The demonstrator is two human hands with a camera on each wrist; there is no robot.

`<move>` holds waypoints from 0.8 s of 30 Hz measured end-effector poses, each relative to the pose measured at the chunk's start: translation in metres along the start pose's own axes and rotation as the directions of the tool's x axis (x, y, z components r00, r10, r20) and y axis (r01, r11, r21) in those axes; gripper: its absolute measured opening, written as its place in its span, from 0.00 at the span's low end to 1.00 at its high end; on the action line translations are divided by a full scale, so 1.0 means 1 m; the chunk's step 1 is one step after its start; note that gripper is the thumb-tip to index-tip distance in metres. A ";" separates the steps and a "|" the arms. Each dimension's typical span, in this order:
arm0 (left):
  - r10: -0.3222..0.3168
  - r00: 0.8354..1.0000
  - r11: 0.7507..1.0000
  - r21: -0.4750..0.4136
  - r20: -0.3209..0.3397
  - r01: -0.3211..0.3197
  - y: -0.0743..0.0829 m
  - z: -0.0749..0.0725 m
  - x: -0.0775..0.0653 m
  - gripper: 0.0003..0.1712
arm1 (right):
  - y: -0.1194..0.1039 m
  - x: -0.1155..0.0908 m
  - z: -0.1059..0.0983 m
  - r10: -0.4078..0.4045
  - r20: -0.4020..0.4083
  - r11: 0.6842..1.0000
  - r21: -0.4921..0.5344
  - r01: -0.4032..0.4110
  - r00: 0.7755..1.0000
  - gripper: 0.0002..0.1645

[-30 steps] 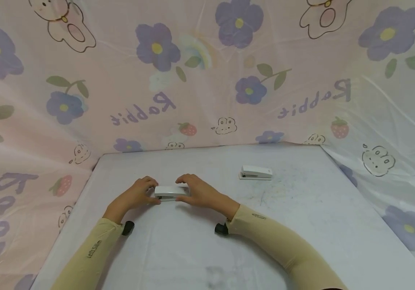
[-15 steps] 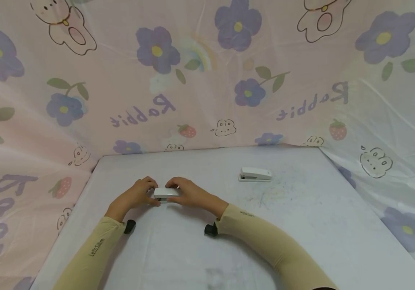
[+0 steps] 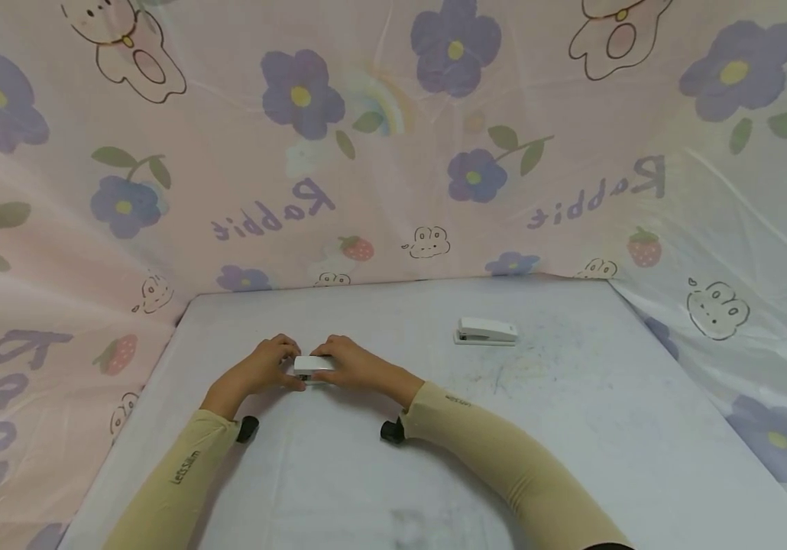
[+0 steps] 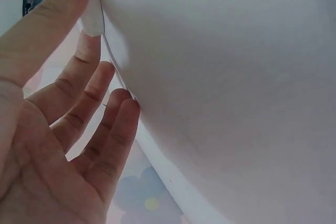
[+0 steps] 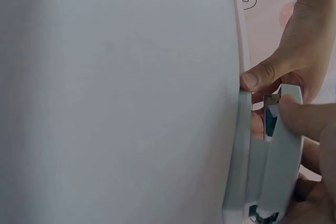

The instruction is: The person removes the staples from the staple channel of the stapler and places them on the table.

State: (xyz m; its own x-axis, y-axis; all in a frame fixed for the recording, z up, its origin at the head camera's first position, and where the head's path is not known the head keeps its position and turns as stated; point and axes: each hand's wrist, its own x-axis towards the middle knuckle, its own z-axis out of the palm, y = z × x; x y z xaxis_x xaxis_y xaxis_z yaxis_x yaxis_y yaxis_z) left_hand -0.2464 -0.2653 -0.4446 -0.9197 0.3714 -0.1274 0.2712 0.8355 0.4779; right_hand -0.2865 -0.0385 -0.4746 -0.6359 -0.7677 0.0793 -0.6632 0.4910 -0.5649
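Facing flowered cloth (image 3: 393, 179) past a white table (image 3: 359, 477), you grip a stapler (image 3: 309, 363) with left hand (image 3: 261, 370) and right hand (image 3: 355, 365) nearer the left edge.

Floral sheet (image 3: 393, 179) around a white table (image 3: 572, 428)

The pinkish sheet hangs at the back and both sides, whiter toward the right; purple flowers (image 3: 456, 50), green leaves (image 3: 3, 215), strawberries (image 3: 644, 248), a pale rainbow (image 3: 391, 107) and outlined rabbit faces (image 3: 429, 244) pattern it; the word "Rabbit" (image 3: 596, 192) reads mirrored; creases (image 3: 720, 181) catch soft light at right; faint smudges (image 3: 531, 374) mark the table.
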 end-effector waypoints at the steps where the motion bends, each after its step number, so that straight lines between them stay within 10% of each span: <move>1: -0.001 1.000 1.000 0.001 -0.002 0.001 0.001 0.000 0.000 0.28 | 0.000 0.000 0.000 0.005 0.005 1.000 -0.008 -0.005 1.000 0.24; 24: 0.002 1.000 0.999 0.034 -0.029 -0.001 0.007 0.002 -0.001 0.28 | -0.003 -0.005 0.002 0.020 -0.027 0.999 0.049 -0.019 0.999 0.25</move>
State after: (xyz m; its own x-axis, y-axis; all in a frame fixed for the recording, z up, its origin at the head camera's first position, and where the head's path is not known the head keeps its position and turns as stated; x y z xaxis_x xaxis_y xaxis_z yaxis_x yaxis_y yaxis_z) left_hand -0.2432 -0.2591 -0.4425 -0.9272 0.3609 -0.1009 0.2816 0.8486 0.4478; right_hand -0.2806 -0.0365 -0.4754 -0.6597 -0.7462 0.0896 -0.6308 0.4849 -0.6058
